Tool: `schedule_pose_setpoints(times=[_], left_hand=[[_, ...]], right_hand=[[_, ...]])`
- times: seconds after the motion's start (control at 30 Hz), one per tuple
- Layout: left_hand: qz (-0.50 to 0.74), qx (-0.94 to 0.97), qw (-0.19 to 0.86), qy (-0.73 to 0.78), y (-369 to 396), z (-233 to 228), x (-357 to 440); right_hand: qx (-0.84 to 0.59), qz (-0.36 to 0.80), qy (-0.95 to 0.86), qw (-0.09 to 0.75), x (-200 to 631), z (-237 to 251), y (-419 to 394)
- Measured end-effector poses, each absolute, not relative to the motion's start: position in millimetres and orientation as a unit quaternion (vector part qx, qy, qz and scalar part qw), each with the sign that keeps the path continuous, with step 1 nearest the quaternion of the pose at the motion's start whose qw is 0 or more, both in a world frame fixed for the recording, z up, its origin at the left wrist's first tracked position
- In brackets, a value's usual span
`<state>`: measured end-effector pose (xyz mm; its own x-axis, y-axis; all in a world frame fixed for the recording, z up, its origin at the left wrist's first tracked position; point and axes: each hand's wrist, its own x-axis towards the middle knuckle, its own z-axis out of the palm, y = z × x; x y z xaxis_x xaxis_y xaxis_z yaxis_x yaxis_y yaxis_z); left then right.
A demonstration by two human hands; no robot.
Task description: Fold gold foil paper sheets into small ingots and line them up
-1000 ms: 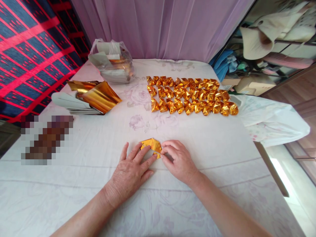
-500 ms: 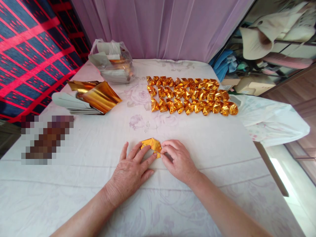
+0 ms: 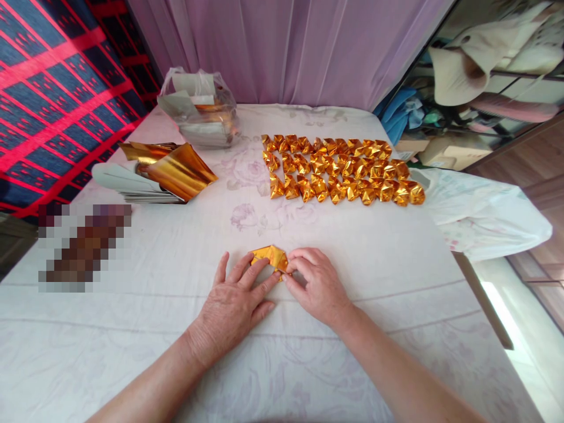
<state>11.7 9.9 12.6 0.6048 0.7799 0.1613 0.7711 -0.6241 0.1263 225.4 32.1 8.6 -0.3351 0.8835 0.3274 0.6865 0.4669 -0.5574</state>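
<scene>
Centrally, a small piece of shiny gold foil paper (image 3: pixel 269 256), creased into a flat angular shape, is seen lying on the bench (image 3: pixel 145 329), which is covered by a pale cloth with a faint floral print. The left hand (image 3: pixel 233 305) is laid flat, fingers spread, with two fingertips pressed onto the near edge of the gold foil paper. The right hand (image 3: pixel 319 285) is curled, its thumb and forefinger pinched on the right corner of the same piece. Farther back, rows of folded gold pieces (image 3: pixel 341 170), crumpled and faceted, are set close together in three lines. To the left, a stack of flat sheets (image 3: pixel 132 182) is topped by curling gold foil (image 3: pixel 178 170). Behind it, a clear plastic bag (image 3: pixel 200 108) holding more sheets is seen near a mauve curtain (image 3: pixel 286 47).
</scene>
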Motion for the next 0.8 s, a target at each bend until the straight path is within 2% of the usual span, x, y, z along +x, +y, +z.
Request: schedule_pose_setpoints(times=[0.8], left_hand=[[0.089,0.901,-0.008,0.424,9.4,14.8,14.9]], right_hand=[[-0.465,0.181,-0.816,0.294,231.3,4.2,35.3]])
